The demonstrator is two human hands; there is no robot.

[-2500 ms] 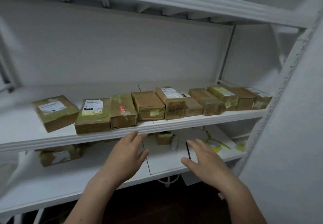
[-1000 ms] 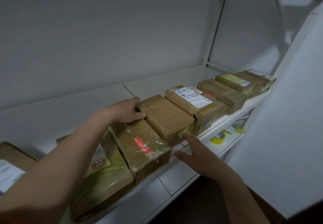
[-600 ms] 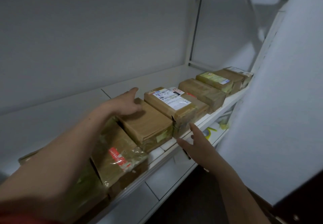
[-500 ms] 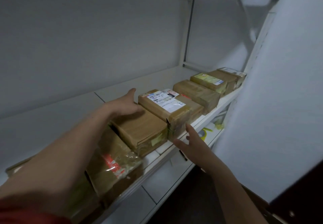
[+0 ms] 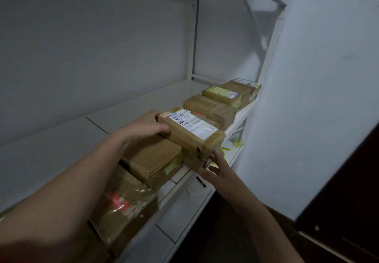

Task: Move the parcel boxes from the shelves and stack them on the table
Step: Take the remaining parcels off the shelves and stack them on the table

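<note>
Parcel boxes (image 5: 209, 108) sit in a single row along the front edge of a white shelf (image 5: 61, 150), running from the lower left of the frame up to the right of centre. All are brown card, and several are taped.

Labelled box (image 5: 190, 133): centre frame, with a white shipping label on top. Its right side overlaps a lower box next to it. Its near corner is at the shelf edge, with torn tape showing there.

Left hand (image 5: 143, 126): reaches in from the lower left. The fingers are curled over the far end of the labelled box and the thumb lies along its side, gripping it.

Right hand (image 5: 215, 172): comes up from the lower right. The fingers are straight, with the tips touching the near lower corner of the same box. The palm is open and holds nothing.

Plain box (image 5: 151, 160): just left of the labelled one and touching it, partly under the left forearm.

Red-marked box (image 5: 123, 203): lower left, in glossy wrap.

Yellow-labelled box (image 5: 222, 95): further along the row, with more boxes behind it up to the shelf's end post.

Lower shelf (image 5: 180, 207): white. A yellow-green item (image 5: 225, 150) on it is too blurred to identify.
</note>
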